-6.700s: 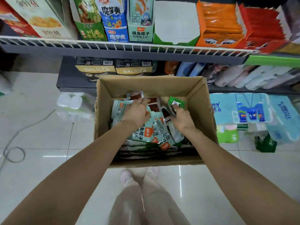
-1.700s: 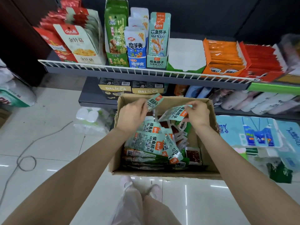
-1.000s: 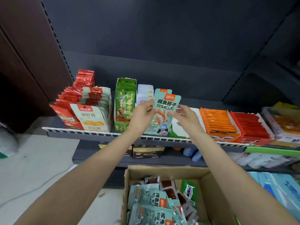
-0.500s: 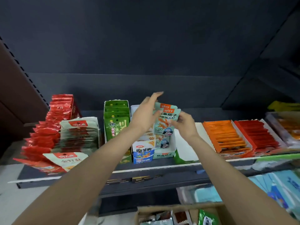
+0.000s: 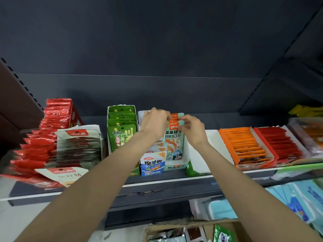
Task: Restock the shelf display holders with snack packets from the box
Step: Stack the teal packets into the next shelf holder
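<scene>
Pale teal snack packets with orange top tabs (image 5: 174, 137) are pinched at their upper edge by both hands at the dark shelf (image 5: 157, 185). The left hand (image 5: 154, 124) holds the left top corner, fingers curled over it; the right hand (image 5: 193, 127) pinches the right top corner between thumb and fingertips. Three orange tabs are counted, one behind another, though which of them are actually held cannot be told. The packets stand upright, long axis vertical, inside the white-walled teal display holder (image 5: 178, 165), directly below both grips, so the coming move is judged to be a straight push down and back into that holder. Both hands are equally near.

Beside it on the left stand a blue-and-white packet holder (image 5: 152, 165) and a tall green packet holder (image 5: 122, 133); just right lies a white holder with a green front (image 5: 198, 154), apparently bare. Further right, one orange tray of packets (image 5: 248, 145) and one red tray (image 5: 279, 142) are seen. At the near edge, one brown cardboard box (image 5: 192, 223) holds more packets, too cropped to count.
</scene>
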Available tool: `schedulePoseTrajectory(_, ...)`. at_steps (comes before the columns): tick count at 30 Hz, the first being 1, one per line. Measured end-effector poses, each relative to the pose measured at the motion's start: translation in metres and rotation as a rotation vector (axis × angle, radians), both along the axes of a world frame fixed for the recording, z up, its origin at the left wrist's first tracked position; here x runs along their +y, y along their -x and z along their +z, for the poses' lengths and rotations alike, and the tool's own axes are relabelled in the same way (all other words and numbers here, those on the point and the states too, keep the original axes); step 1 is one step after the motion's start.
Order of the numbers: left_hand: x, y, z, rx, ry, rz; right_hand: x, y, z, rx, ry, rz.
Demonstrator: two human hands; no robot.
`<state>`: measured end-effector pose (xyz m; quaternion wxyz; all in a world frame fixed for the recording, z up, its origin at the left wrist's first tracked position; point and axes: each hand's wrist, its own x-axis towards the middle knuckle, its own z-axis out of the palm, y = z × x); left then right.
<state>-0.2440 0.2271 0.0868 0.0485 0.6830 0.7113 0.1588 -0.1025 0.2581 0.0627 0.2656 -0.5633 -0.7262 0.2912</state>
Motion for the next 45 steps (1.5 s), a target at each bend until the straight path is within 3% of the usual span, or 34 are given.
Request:
schedulePoseTrajectory(6,-0.028,-0.008,0.004,-0.015,-0.11,0.011,-0.015,-0.008,0.013,0.028,-0.082,0.021)
schedulePoseTrajectory(12,-0.071,-0.039,0.007,0.081,-0.234,-0.125,-0.062,-0.037,0.015,0.061,-0.047,0.078)
schedulePoseTrajectory(15,-0.104,-0.053,-0.013,0.036,-0.354,-0.188,-0.098,-0.061,0.009,0.117,0.021,0.079)
schedulePoseTrajectory(22,-0.211,-0.107,-0.068,-0.083,-0.362,-0.16,-0.199,-0.122,-0.045,0.065,0.189,0.185)
schedulePoseTrajectory(24,-0.24,-0.121,-0.086,-0.106,-0.225,-0.126,-0.222,-0.138,-0.065,0.011,0.24,0.201)
schedulePoseTrajectory(29,-0.292,-0.147,-0.144,-0.103,0.595,-0.027,-0.262,-0.162,-0.114,-0.11,0.557,0.225)
schedulePoseTrajectory(31,-0.308,-0.151,-0.163,-0.097,0.778,-0.03,-0.273,-0.165,-0.126,-0.148,0.646,0.299)
schedulePoseTrajectory(34,-0.323,-0.153,-0.173,-0.13,0.833,-0.05,-0.279,-0.163,-0.138,-0.204,0.652,0.31)
schedulePoseTrajectory(37,-0.33,-0.153,-0.173,-0.15,0.806,-0.044,-0.286,-0.161,-0.145,-0.225,0.552,0.179)
schedulePoseTrajectory(40,-0.332,-0.155,-0.174,-0.176,0.796,-0.007,-0.288,-0.165,-0.149,-0.192,0.61,0.16)
schedulePoseTrajectory(42,-0.334,-0.157,-0.172,-0.143,0.78,-0.023,-0.286,-0.166,-0.151,-0.106,0.665,0.114)
schedulePoseTrajectory(45,-0.333,-0.158,-0.17,-0.196,0.723,-0.041,-0.277,-0.165,-0.145,0.178,0.767,-0.051)
